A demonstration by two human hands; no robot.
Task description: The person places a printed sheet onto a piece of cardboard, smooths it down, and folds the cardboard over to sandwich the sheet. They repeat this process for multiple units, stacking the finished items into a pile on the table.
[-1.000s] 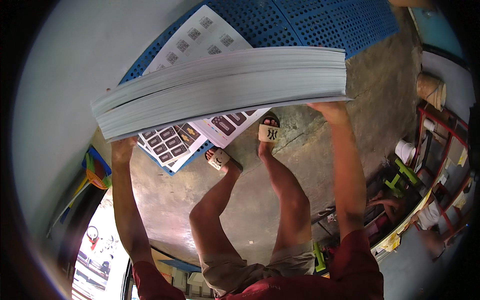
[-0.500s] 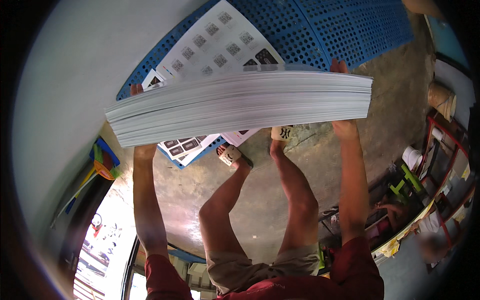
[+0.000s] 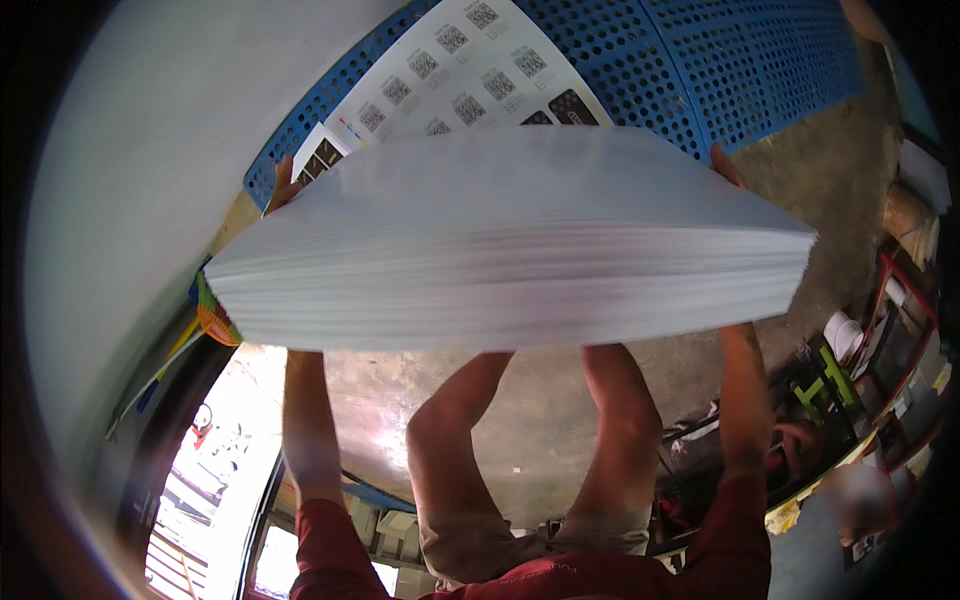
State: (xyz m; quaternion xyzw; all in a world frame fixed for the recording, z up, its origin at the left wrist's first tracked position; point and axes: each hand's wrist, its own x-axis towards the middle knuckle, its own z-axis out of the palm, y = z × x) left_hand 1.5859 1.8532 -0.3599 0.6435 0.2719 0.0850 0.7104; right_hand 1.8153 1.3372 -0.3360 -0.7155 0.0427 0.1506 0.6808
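Note:
A thick stack of large white paper sheets [image 3: 510, 285] is held up in front of me, spanning much of the view, its layered edge facing me and its blank top sheet showing. My left hand [image 3: 283, 187] grips the left side, fingers showing past the far left edge. On the opposite side my right hand [image 3: 727, 166] holds the stack, only its fingertips visible beyond the paper. Both palms are hidden by the stack. Beyond it lies a printed sheet [image 3: 462, 75] with square codes and dark pictures, partly covered from view.
Blue perforated platforms [image 3: 720, 60] lie on the concrete floor [image 3: 560, 440] beyond the stack. A pale wall [image 3: 150, 150] stands at left, near a broom [image 3: 218, 325] and a bright doorway [image 3: 215, 460]. At right are a red-framed rack [image 3: 890, 330] and a person [image 3: 855, 495].
The stack has come closer and lower in view, tilting so its top sheet shows. It now hides my feet and the lower printed sheets. Both hands still hold it.

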